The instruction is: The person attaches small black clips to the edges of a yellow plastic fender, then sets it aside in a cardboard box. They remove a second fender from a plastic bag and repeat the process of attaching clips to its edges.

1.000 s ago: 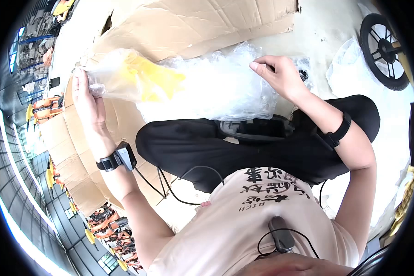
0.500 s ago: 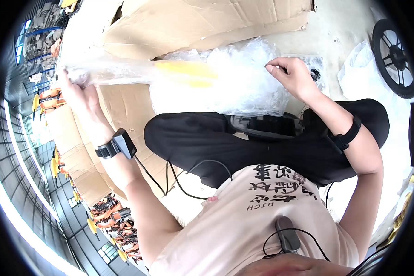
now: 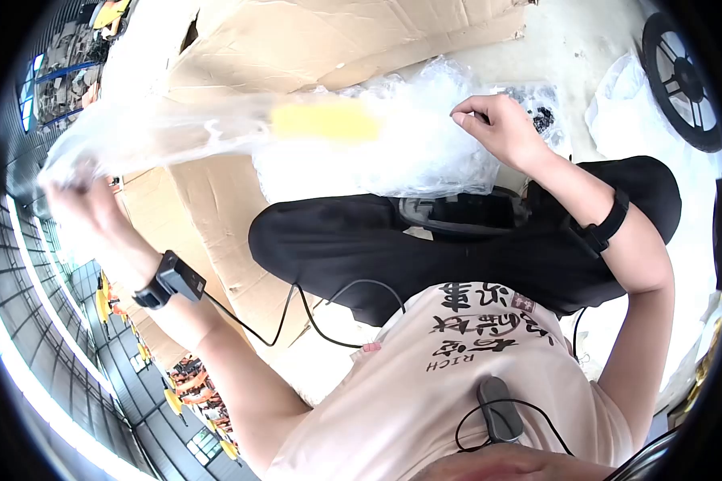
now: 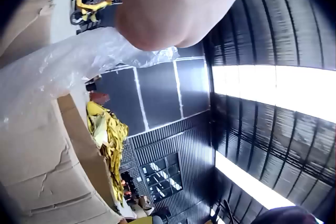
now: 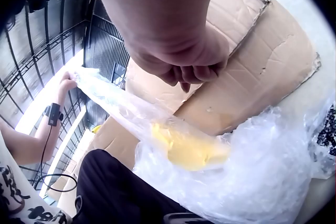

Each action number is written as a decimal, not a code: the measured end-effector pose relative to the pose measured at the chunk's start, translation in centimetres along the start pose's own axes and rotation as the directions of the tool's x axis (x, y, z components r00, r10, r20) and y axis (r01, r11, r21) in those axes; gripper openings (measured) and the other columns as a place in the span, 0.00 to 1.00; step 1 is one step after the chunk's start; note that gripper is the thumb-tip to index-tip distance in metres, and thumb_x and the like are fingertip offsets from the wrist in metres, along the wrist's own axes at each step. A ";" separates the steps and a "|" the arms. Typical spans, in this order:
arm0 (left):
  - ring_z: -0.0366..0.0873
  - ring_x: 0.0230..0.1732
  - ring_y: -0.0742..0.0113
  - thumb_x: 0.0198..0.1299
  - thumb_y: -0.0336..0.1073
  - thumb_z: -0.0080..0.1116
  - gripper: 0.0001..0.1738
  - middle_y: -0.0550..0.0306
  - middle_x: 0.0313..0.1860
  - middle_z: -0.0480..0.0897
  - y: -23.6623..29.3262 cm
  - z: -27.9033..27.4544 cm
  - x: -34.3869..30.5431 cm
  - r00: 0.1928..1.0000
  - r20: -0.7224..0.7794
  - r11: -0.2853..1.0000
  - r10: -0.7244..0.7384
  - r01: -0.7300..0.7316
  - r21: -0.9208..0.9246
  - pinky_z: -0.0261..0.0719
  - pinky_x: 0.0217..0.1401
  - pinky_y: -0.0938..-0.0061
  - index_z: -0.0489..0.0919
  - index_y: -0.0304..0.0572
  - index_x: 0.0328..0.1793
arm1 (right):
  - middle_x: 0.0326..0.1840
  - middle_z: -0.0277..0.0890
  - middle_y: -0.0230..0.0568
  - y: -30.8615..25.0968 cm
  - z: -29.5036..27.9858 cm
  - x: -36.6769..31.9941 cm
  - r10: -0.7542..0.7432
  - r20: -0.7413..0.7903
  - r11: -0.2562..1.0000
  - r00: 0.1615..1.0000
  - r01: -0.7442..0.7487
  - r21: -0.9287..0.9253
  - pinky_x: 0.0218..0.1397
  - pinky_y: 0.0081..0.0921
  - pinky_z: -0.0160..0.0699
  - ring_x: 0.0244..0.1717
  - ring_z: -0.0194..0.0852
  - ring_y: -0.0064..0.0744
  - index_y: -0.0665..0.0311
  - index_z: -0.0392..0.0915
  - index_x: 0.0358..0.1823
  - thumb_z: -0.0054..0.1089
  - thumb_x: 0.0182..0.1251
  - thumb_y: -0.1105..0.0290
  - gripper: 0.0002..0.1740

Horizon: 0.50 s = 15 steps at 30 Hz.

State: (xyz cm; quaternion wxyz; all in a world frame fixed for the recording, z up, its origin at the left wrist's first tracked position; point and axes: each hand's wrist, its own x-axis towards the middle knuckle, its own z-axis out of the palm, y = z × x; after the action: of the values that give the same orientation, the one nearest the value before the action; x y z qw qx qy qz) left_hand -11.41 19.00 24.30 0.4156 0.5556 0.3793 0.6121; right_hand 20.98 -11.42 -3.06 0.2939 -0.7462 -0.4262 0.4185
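Note:
My left hand (image 3: 84, 200), raised far out to the left, grips the gathered end of a long clear plastic bag (image 3: 176, 132). The bag stretches taut toward the middle, where a yellow piece (image 3: 325, 120) shows through the film, blurred in the head view. In the right wrist view the yellow piece (image 5: 191, 148) lies at the bag's lower end, against a heap of crumpled clear plastic (image 5: 262, 166). My right hand (image 3: 501, 128) hovers at the heap's right side with fingers curled and thumb against the index finger; nothing shows in it.
Large cardboard sheets (image 3: 337, 48) lie beyond the plastic and to the left. A black spoked wheel (image 3: 682, 80) stands at far right beside white plastic wrapping (image 3: 618, 104). A small clear bag with black parts (image 3: 544, 120) lies past my right hand. My crossed legs (image 3: 321, 240) border the near side.
My left hand has moved farther left and lifted, drawing the plastic bag out longer and tighter. The yellow piece has shifted right and now looks narrower. My right hand has stayed nearly in place.

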 end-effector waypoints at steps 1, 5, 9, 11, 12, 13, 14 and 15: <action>0.79 0.54 0.48 0.67 0.34 0.42 0.24 0.28 0.57 0.77 3.2 1.5 -2.0 0.994 0.047 0.991 0.094 -0.089 -0.096 0.77 0.65 0.53 0.69 0.18 0.62 | 0.30 0.82 0.43 0.4 0.3 -0.1 -0.063 -0.027 0.998 0.998 0.064 0.028 0.38 0.29 0.74 0.28 0.74 0.29 0.68 0.84 0.45 0.59 0.70 0.66 0.13; 0.80 0.55 0.54 0.64 0.31 0.48 0.18 0.36 0.58 0.79 1.3 -0.3 3.4 0.971 0.076 0.819 0.229 -0.234 0.524 0.80 0.59 0.63 0.76 0.23 0.55 | 0.29 0.82 0.46 1.7 1.1 0.5 -0.156 -0.078 0.985 0.985 0.162 0.067 0.42 0.34 0.78 0.33 0.81 0.40 0.63 0.85 0.45 0.59 0.69 0.61 0.14; 0.79 0.54 0.59 0.68 0.30 0.45 0.18 0.38 0.58 0.78 1.0 -0.8 5.4 0.961 0.124 0.969 -0.248 0.248 0.014 0.78 0.56 0.70 0.73 0.24 0.59 | 0.30 0.82 0.47 0.3 0.2 0.0 -0.041 -0.006 0.999 0.999 0.042 0.023 0.42 0.35 0.79 0.33 0.81 0.41 0.63 0.85 0.45 0.59 0.69 0.61 0.14; 0.79 0.51 0.58 0.65 0.28 0.44 0.22 0.36 0.57 0.78 5.6 3.0 1.5 0.992 0.110 0.986 0.063 -0.079 0.146 0.78 0.57 0.69 0.70 0.20 0.62 | 0.30 0.83 0.48 0.6 0.5 -0.1 -0.071 -0.001 0.997 0.997 0.071 0.022 0.42 0.35 0.79 0.33 0.81 0.42 0.63 0.85 0.45 0.59 0.69 0.61 0.14; 0.79 0.52 0.53 0.64 0.28 0.41 0.23 0.32 0.55 0.78 7.2 4.6 -0.5 0.982 0.144 0.976 0.124 -0.147 0.161 0.78 0.59 0.64 0.69 0.15 0.61 | 0.30 0.83 0.48 0.8 0.7 -0.1 -0.067 0.003 0.997 0.998 0.067 0.023 0.42 0.35 0.79 0.33 0.81 0.42 0.63 0.85 0.45 0.59 0.69 0.61 0.14; 0.79 0.53 0.48 0.64 0.28 0.38 0.24 0.29 0.53 0.78 8.0 5.1 -1.5 0.967 0.174 0.961 0.185 -0.215 0.173 0.77 0.62 0.60 0.68 0.10 0.59 | 0.30 0.82 0.48 1.2 0.9 0.0 -0.090 -0.005 0.995 0.996 0.090 0.033 0.42 0.36 0.79 0.33 0.81 0.42 0.62 0.85 0.45 0.59 0.69 0.61 0.14; 0.79 0.53 0.48 0.64 0.28 0.38 0.24 0.29 0.53 0.78 8.1 4.4 -0.9 0.967 0.170 0.961 0.187 -0.216 0.172 0.77 0.62 0.60 0.68 0.10 0.59 | 0.29 0.82 0.47 1.4 1.0 0.1 -0.116 -0.017 0.992 0.993 0.116 0.041 0.42 0.36 0.78 0.33 0.81 0.42 0.62 0.85 0.45 0.59 0.69 0.61 0.14; 0.78 0.54 0.50 0.65 0.29 0.37 0.23 0.30 0.52 0.78 8.3 2.9 0.7 0.969 0.117 0.965 0.218 -0.232 0.122 0.75 0.64 0.58 0.69 0.12 0.57 | 0.29 0.82 0.47 1.5 1.1 0.1 -0.119 -0.019 0.992 0.993 0.120 0.040 0.42 0.36 0.78 0.33 0.81 0.42 0.62 0.85 0.45 0.59 0.69 0.61 0.14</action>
State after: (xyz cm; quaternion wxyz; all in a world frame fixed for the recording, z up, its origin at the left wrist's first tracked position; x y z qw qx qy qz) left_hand -9.26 16.62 32.57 0.3238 0.6527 0.3325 0.5988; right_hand 20.62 -11.98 -4.81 0.3373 -0.7166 -0.4589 0.4025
